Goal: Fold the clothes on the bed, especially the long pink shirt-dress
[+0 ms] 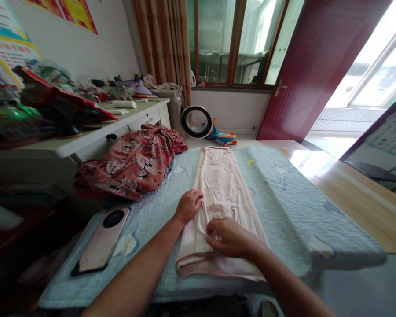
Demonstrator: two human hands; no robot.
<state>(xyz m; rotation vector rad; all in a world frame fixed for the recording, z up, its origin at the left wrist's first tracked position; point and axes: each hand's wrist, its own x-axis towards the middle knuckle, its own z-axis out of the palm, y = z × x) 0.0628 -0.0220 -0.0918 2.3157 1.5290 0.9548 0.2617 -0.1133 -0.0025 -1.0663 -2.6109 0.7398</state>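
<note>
A pair of pale pink trousers, folded long and narrow, lies lengthwise over a light blue quilted cover. At its left edge is my left hand, with bent fingers closed on the cloth. My right hand is lower down, over the middle of the trousers; its fingers and thumb are curled in on the fabric, which wrinkles around them. The near end of the trousers shows a folded edge close to the front of the cover.
A phone lies on the cover at left. Beyond it is a heap of red flowered cloth. A cluttered desk stands on the left. At the back are a washing machine's round open door and a blue-orange ride-on toy. A red door stands open.
</note>
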